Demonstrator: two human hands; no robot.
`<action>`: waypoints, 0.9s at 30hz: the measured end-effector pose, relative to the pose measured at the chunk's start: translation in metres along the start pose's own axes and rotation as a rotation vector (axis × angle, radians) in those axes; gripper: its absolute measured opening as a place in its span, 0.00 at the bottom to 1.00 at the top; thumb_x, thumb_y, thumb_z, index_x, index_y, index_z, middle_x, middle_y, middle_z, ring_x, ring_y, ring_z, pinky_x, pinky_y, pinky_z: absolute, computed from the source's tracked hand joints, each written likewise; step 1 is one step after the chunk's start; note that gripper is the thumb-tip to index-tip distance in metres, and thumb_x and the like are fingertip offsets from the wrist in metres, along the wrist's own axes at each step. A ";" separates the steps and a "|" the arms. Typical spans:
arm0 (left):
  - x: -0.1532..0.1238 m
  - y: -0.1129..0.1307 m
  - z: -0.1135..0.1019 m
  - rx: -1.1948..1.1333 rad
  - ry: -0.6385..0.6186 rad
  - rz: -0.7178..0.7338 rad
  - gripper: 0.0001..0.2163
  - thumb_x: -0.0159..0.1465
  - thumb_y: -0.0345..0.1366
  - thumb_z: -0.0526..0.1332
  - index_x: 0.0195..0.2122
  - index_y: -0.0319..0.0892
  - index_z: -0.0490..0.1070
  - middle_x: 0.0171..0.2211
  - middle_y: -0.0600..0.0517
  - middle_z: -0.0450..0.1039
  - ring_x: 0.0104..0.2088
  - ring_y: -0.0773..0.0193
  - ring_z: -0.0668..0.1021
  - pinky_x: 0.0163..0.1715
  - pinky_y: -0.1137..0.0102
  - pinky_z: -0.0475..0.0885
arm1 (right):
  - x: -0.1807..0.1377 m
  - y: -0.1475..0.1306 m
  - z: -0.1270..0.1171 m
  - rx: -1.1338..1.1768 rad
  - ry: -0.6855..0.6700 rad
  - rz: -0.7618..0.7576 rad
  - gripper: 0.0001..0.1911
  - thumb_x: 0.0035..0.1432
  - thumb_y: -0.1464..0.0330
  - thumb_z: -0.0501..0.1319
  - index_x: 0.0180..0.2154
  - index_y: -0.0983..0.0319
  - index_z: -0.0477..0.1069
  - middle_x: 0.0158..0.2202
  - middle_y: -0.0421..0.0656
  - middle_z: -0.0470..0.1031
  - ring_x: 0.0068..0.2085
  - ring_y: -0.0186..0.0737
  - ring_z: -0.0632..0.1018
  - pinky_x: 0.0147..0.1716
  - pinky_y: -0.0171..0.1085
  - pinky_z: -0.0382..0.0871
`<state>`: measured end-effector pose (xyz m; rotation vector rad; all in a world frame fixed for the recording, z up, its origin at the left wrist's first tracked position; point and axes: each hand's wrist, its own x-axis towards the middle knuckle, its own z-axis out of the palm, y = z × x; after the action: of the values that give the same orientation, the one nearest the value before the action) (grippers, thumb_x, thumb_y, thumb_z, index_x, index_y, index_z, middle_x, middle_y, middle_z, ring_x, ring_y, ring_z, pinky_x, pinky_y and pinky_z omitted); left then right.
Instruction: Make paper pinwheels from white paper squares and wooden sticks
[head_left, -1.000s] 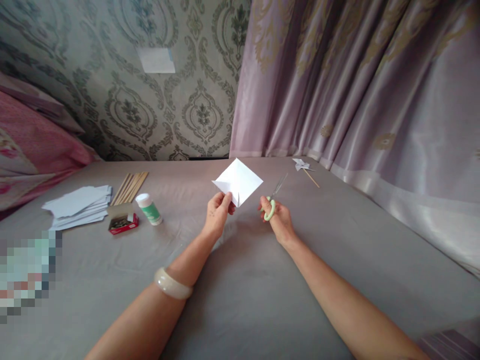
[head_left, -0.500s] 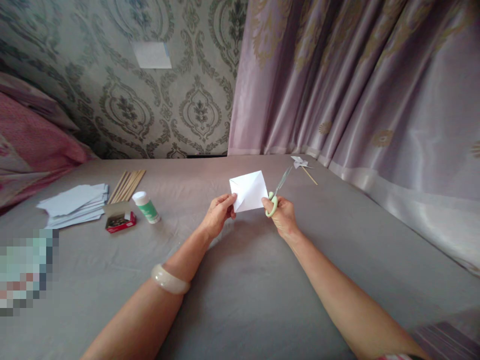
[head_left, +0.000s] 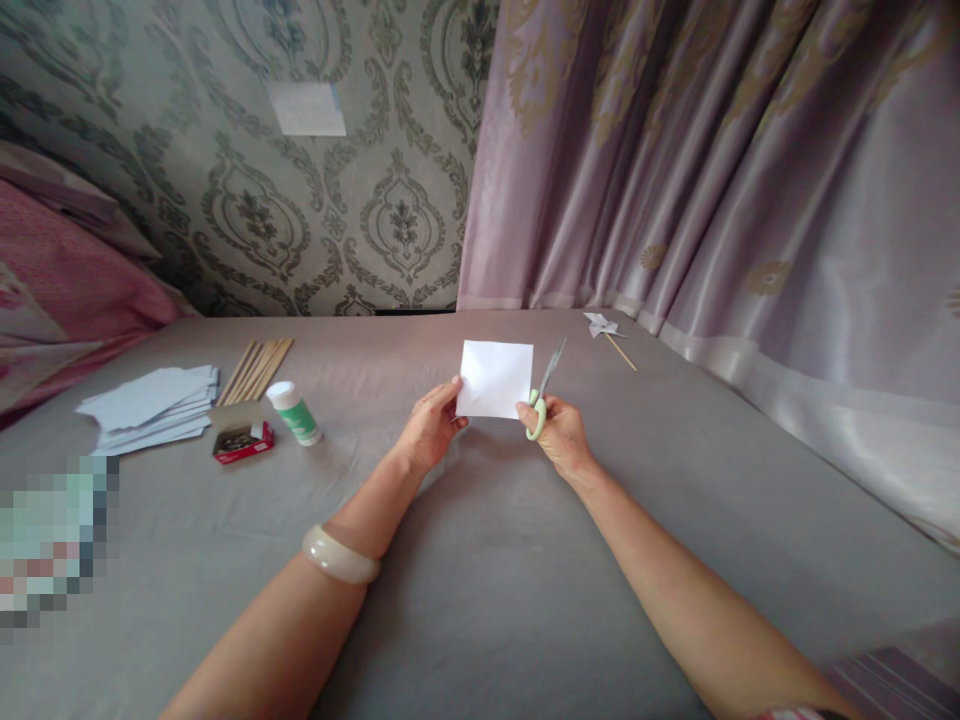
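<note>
A white square of paper (head_left: 495,378) is held up over the grey bed sheet (head_left: 480,560). My left hand (head_left: 431,432) pinches its lower left corner. My right hand (head_left: 559,433) grips pale green-handled scissors (head_left: 541,398) with fingers through the loops. The blades point up and away, right beside the paper's right edge. My right thumb touches the paper's lower right corner. A pale bangle (head_left: 339,556) sits on my left wrist.
At the left lie a stack of white paper sheets (head_left: 150,404), several wooden sticks (head_left: 259,366), a small red box (head_left: 241,441) and a white glue bottle (head_left: 294,413). A paper pinwheel on a stick (head_left: 609,332) lies by the curtain (head_left: 712,180). Pink pillows (head_left: 67,290) sit far left.
The paper turned from a diamond tilt to a level square and moved right. My right hand with the scissors came in against its right edge.
</note>
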<state>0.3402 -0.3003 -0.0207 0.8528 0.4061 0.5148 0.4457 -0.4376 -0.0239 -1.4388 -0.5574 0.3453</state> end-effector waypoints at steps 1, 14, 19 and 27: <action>-0.001 0.001 0.001 -0.006 -0.013 -0.009 0.15 0.49 0.44 0.69 0.29 0.38 0.73 0.27 0.52 0.72 0.25 0.71 0.72 0.19 0.77 0.63 | 0.000 0.001 0.000 0.005 0.017 0.003 0.21 0.34 0.55 0.68 0.18 0.60 0.60 0.16 0.32 0.60 0.19 0.27 0.59 0.19 0.32 0.55; -0.021 -0.024 0.030 0.049 -0.082 0.050 0.13 0.44 0.35 0.73 0.30 0.40 0.75 0.31 0.53 0.75 0.30 0.69 0.75 0.30 0.74 0.67 | -0.013 0.003 0.019 0.220 0.132 0.007 0.19 0.38 0.58 0.67 0.21 0.61 0.61 0.17 0.32 0.61 0.19 0.27 0.59 0.19 0.31 0.54; -0.021 -0.032 0.032 0.127 -0.012 0.138 0.11 0.44 0.36 0.72 0.26 0.39 0.74 0.27 0.51 0.75 0.28 0.68 0.74 0.28 0.73 0.66 | -0.018 0.000 0.023 0.156 0.120 -0.005 0.19 0.38 0.55 0.67 0.21 0.61 0.63 0.18 0.34 0.64 0.20 0.28 0.61 0.21 0.32 0.56; -0.006 -0.008 0.016 0.053 0.121 0.256 0.14 0.40 0.34 0.72 0.27 0.39 0.73 0.27 0.53 0.74 0.26 0.70 0.74 0.26 0.75 0.66 | -0.018 -0.003 0.010 -0.207 -0.139 0.092 0.26 0.47 0.45 0.60 0.21 0.62 0.65 0.14 0.34 0.60 0.18 0.29 0.60 0.19 0.33 0.52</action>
<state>0.3461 -0.3172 -0.0165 0.9337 0.4249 0.7982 0.4247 -0.4392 -0.0234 -1.6519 -0.6556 0.4747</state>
